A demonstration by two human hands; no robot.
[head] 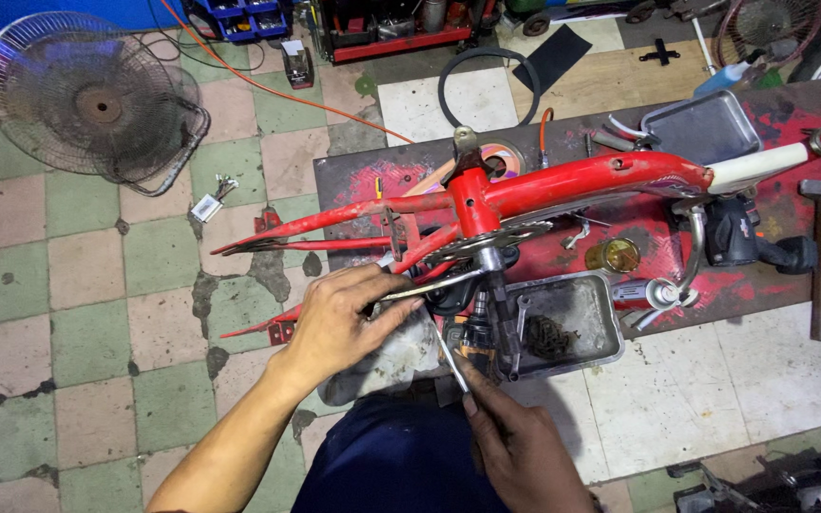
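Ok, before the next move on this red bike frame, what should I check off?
1. Left hand on the flat metal tool at the crank: ok.
2. Right hand holding the thin rod-like tool: ok.
3. Red bike frame lying flat on the red bench: ok.
4. Tool seated on its fastener: cannot tell.
5. Metal tray beside the crank, within reach: ok.

Hands (429, 380) on red bicycle frame (563, 185), left gripping crank (434, 285), right holding screwdriver (450, 361)
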